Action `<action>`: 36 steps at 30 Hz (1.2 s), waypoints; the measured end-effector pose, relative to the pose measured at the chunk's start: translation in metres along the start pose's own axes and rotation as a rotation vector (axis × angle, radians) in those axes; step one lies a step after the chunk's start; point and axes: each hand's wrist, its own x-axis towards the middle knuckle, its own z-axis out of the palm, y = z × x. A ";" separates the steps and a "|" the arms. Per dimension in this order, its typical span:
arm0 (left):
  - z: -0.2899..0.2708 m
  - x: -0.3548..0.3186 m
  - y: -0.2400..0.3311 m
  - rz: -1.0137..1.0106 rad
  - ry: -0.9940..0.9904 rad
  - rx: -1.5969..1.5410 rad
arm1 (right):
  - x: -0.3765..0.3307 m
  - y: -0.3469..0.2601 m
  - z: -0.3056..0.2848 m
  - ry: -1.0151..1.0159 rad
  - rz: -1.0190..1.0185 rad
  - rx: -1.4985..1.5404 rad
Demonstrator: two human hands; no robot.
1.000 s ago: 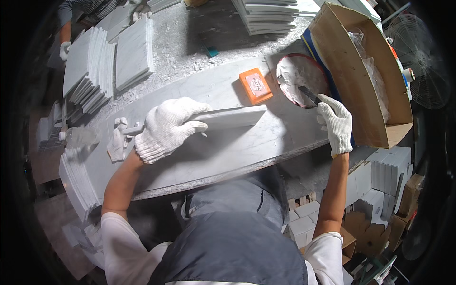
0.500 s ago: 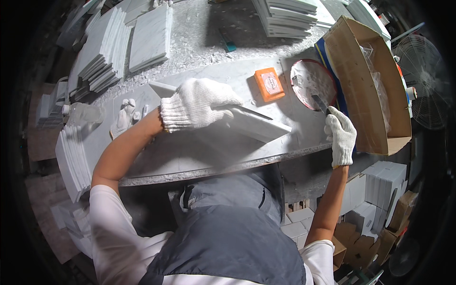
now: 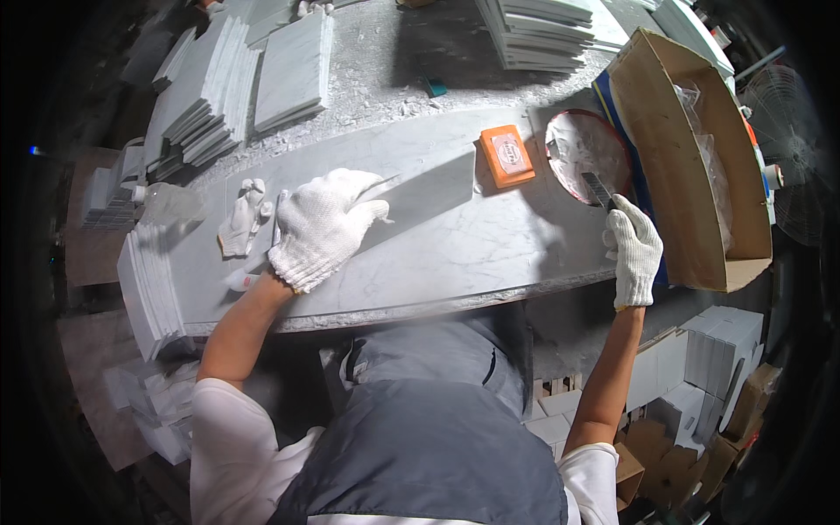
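My left hand [image 3: 324,227], in a white knit glove, is closed on the edge of a thin grey-white marble tile [image 3: 433,194]. The tile is tilted over the bench, one face in shade; the glove hides its near end. Over at the right, my gloved right hand [image 3: 634,249] grips a putty knife [image 3: 598,189] by its handle. Its dark blade reaches over a round red-rimmed dish [image 3: 564,144] smeared with white paste. An orange block with a pale label [image 3: 507,156] lies between the tile and the dish.
A long open cardboard box [image 3: 661,166] borders the dish on the right. Loose gloves [image 3: 242,219] and a small white tube [image 3: 241,280] lie near my left hand. Tile stacks [image 3: 206,92] stand at back left, with another stack [image 3: 538,35] at back centre. A fan [image 3: 792,149] is far right.
My left hand has moved left and slightly nearer, turning the tile so its shaded face shows more. My right hand stays by the dish with the putty knife.
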 end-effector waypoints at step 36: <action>-0.004 0.012 -0.020 -0.169 -0.037 -0.262 | 0.040 0.006 0.025 0.001 -0.284 -0.347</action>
